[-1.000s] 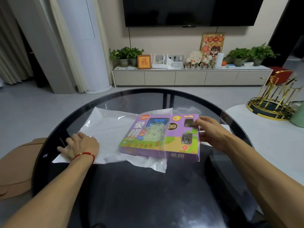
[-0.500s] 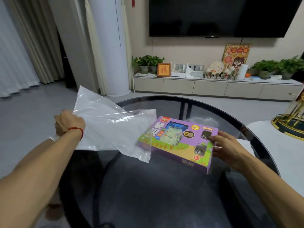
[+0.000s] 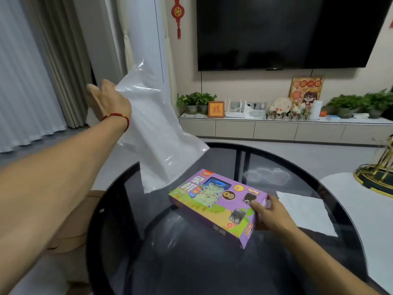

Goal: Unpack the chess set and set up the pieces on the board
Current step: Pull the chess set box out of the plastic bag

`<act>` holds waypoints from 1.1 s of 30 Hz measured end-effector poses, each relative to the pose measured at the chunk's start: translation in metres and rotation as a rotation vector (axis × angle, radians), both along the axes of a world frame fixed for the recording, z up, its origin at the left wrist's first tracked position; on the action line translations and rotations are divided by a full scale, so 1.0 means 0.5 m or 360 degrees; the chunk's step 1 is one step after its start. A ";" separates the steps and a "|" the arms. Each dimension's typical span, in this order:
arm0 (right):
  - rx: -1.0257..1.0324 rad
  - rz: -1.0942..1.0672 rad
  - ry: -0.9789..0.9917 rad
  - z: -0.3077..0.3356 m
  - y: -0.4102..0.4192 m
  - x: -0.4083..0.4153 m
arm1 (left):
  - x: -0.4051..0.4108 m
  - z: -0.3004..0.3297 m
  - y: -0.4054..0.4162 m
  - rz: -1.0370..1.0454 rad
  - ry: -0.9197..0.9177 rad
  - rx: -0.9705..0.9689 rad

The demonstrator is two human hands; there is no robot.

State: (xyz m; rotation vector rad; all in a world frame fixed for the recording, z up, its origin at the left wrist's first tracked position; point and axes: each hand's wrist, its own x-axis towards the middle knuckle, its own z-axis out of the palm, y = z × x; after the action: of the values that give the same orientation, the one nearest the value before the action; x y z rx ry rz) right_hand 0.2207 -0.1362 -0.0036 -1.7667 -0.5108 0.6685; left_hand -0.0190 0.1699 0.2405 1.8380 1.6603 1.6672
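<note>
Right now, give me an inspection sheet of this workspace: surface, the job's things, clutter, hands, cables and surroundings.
Surface: round dark glass table, glossy, with reflections.
Job's things: purple chess set box lies flat on the table, closed; no board or pieces out yet.
Clutter: clear plastic bag lifted off the table, hanging in the air; white sheet lies on the table's right side.
Hands: left hand holds the bag up and out to the left; right hand grips the box's right end.
Cables: a thin cable runs down the wall below the television.
Surroundings: low cabinet with potted plants and ornaments, curtains at left, gold rack at right.
</note>
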 end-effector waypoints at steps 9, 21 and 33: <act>-0.0280 -0.0015 -0.0322 0.028 0.006 -0.003 | 0.098 0.053 -0.112 -0.0277 -0.0099 0.0080; 0.0701 -0.0426 0.0073 0.125 -0.054 0.055 | 0.197 0.006 -0.169 -0.0821 -0.0481 -0.0671; 0.0743 -0.0983 -0.0064 0.119 -0.341 0.189 | 0.446 -0.111 -0.368 -0.1471 -0.0146 -0.0932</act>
State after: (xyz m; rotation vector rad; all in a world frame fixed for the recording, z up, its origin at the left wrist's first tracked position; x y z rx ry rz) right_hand 0.3154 -0.3068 0.0561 -1.3828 -0.1089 0.0657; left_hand 0.2038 -0.0138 0.1848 1.7395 0.8562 0.7556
